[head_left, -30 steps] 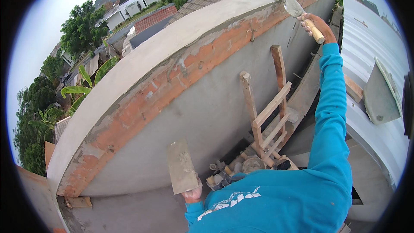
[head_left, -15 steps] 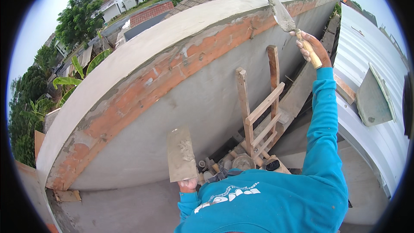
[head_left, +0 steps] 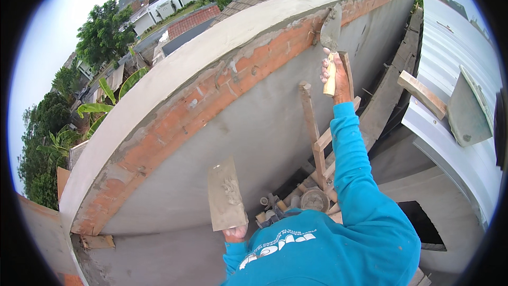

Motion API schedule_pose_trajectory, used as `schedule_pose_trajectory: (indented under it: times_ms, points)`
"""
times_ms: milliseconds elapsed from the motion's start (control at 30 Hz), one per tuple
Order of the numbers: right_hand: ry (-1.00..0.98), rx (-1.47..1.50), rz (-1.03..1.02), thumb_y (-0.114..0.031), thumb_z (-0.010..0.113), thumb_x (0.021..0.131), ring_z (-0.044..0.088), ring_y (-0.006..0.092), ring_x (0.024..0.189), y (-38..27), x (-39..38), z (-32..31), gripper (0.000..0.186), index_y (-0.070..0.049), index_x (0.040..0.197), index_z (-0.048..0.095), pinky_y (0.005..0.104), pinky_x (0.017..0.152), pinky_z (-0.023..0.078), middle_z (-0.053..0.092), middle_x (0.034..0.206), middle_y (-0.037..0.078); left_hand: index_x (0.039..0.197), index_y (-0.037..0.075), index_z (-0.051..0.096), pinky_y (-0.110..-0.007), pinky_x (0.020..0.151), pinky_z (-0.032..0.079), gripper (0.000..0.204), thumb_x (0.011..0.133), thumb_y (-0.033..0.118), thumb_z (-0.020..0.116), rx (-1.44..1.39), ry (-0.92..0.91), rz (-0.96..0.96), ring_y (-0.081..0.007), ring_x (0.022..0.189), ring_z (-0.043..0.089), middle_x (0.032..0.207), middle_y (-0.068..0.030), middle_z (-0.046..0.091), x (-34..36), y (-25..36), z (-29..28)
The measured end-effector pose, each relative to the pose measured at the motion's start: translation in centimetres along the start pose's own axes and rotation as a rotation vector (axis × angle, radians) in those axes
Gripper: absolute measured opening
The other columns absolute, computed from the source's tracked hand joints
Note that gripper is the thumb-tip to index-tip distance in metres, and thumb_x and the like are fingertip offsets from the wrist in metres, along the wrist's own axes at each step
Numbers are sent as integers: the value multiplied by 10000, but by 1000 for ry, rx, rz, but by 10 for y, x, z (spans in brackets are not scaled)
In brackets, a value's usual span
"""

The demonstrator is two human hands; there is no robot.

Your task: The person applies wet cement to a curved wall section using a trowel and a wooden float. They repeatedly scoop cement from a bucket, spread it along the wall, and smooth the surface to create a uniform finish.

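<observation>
My right hand [head_left: 336, 76] grips the pale wooden handle of a trowel [head_left: 331, 29]. Its metal blade, smeared with grey mortar, points up against the strip of bare orange brick [head_left: 248, 69] below the wall's top. At the lower middle, my left hand [head_left: 236, 231] holds a flat rectangular mortar board [head_left: 226, 195] from its near end. A lump of wet mortar [head_left: 232, 190] lies on the board; the grip beneath is hidden. Smooth grey plaster covers the wall [head_left: 222, 127] below the brick strip, and a pale coping [head_left: 174, 63] runs along its top.
A wooden ladder [head_left: 313, 127] leans by the wall, with a bucket [head_left: 315, 199] and several tools near its foot. To the right are a corrugated metal roof [head_left: 450, 47], a wood block [head_left: 422, 94] and a grey-green tub [head_left: 469, 111]. A dark opening [head_left: 422, 224] lies at lower right.
My right hand has moved left and slightly down with the trowel, bringing its blade to the brick strip. The board in my left hand has shifted little. The view has turned slightly.
</observation>
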State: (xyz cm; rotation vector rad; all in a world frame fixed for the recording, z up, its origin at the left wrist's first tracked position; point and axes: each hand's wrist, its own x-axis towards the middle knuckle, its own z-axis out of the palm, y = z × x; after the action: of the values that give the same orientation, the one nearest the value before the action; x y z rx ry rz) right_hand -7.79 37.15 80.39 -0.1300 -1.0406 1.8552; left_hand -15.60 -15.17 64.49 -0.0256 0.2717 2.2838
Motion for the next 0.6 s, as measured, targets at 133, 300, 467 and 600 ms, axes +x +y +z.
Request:
schedule_pose_trajectory:
  times_ms: [133,300,467,600]
  points:
    - [71,136,-63,-408,488,1022,403,49,543,3,9,9,591,-9,1441,363,197,429,398,456,812,1,1387,62,439,-378,1009,479,414,1017,248,439,440,185,156,-254,1206,531,1384,-104,518,-8,16,-22]
    - [-122,267,-14,-429,475,1020,407,41,476,-5,-14,9,612,-10,1444,338,190,354,393,460,805,8,1293,75,533,-387,899,525,382,996,306,472,856,165,230,-267,1062,597,1240,-99,608,0,7,9]
    - [-156,262,159,-430,514,996,413,48,406,-2,-96,41,611,11,1393,371,194,318,396,465,763,18,1264,98,556,-379,852,529,407,995,383,448,-57,284,14,-265,1044,606,1215,-88,626,20,4,20]
    - [-235,123,420,-440,624,929,433,69,388,-8,-168,56,657,47,1323,427,200,322,396,477,694,32,1321,116,529,-399,894,518,435,1005,391,413,-89,300,-111,-268,1086,605,1273,-80,612,46,-12,37]
